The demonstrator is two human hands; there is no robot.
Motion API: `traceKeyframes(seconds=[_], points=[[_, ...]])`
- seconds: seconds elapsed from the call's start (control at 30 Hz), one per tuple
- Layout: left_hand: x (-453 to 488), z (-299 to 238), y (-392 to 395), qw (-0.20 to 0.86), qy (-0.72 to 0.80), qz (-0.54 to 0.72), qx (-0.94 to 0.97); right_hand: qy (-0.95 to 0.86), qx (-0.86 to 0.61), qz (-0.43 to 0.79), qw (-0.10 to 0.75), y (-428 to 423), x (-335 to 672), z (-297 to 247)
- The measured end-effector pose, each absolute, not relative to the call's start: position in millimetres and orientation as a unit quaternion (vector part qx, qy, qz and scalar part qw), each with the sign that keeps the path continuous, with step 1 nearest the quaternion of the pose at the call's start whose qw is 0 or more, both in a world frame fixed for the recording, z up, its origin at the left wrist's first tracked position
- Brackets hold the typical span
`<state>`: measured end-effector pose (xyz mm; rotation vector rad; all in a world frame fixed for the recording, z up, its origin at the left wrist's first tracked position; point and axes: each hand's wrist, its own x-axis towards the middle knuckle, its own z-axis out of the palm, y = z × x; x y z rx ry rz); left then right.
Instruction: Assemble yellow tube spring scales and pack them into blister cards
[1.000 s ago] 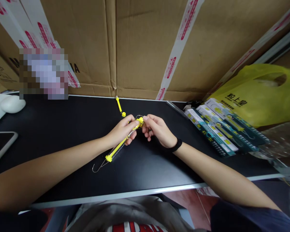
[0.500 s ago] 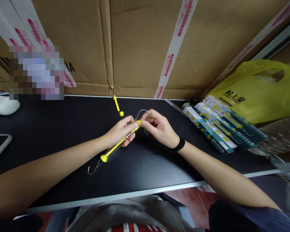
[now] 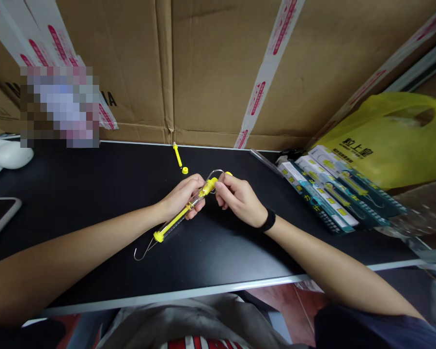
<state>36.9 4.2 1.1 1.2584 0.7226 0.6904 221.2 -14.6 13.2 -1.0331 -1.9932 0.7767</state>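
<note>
A tube-shaped spring scale (image 3: pixel 175 219), clear with yellow fittings, slants across the space above the black table. My left hand (image 3: pixel 185 196) is closed around its upper part. One wire hook juts from its lower left end, and a larger wire loop curves over its upper end. Close to that end, my right hand (image 3: pixel 241 198) is pinched, with a small yellow cap (image 3: pixel 228 173) showing at the fingers; part of the cap is hidden. Farther back lie a yellow rod (image 3: pixel 178 156) with a metallic tip and a small yellow ring-like piece (image 3: pixel 185 170).
Printed boxes (image 3: pixel 318 194) picturing spring scales lie at the right, before a yellow plastic bag (image 3: pixel 392 145). A clear tube (image 3: pixel 265 162) lies near them. Cardboard (image 3: pixel 207 72) walls the back edge. A light-framed device (image 3: pixel 2 218) and a white rounded object (image 3: pixel 12 155) are at the left.
My right hand has shifted slightly away from the scale's upper end, uncovering its yellow fitting. The yellow cap at my right fingers shows more. My left thumb has moved back off the fitting.
</note>
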Motion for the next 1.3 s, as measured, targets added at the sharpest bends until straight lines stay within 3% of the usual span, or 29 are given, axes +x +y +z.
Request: traceKeyframes(seconds=[0.17,0.6,0.8,1.0,1.3], points=[[38,5,-2,0.669,0.345,0.298,0.587,-0.731,-0.425,0.348,0.405,-15,223,13],[40,5,-8,0.593,0.393,0.263,0.652,-0.773,-0.425,0.319,0.346,-17,233,28],[38,6,-11,0.589,0.394,0.274,0.650,-0.684,-0.427,0.453,0.380,-11,237,34],[37,5,-17,0.543,0.390,0.281,0.689,-0.642,-0.427,0.578,0.268,-14,239,43],[34,7,-19,0.529,0.396,0.272,0.699,-0.646,-0.401,0.555,0.338,-15,240,46]])
